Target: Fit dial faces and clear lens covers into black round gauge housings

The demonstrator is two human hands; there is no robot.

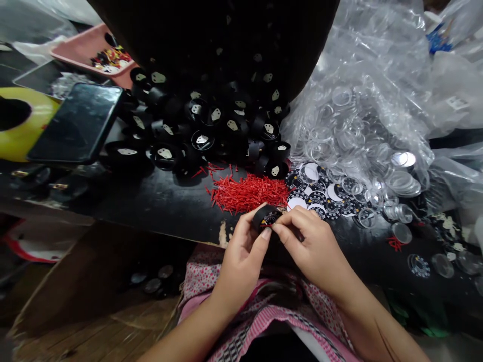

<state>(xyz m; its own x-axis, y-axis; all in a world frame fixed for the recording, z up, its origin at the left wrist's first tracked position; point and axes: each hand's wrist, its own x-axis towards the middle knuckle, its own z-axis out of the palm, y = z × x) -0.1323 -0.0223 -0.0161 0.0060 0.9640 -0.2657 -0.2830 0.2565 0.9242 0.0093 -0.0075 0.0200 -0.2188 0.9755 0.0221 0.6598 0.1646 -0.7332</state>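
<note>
My left hand (241, 251) is closed around a small black round case (259, 215), held tilted just above the table's front edge. Inside the case shows a black dial with white marks (270, 217). A thin red pointer (266, 225) lies across the dial's near side, by my left thumb. My right hand (311, 239) is pinched at the case's right side, its fingertips at the end of that pointer. Just beyond both hands is a heap of red pointers (249, 192). Loose black and white dials (334, 207) lie to its right.
Many black cases (164, 153) spill from a large dark container (222, 35). Clear round covers (350, 133) fill a plastic bag (381, 60) on the right. A phone (77, 123) leans by a yellow tape roll (41, 113). Behind stands a pink basket (79, 45).
</note>
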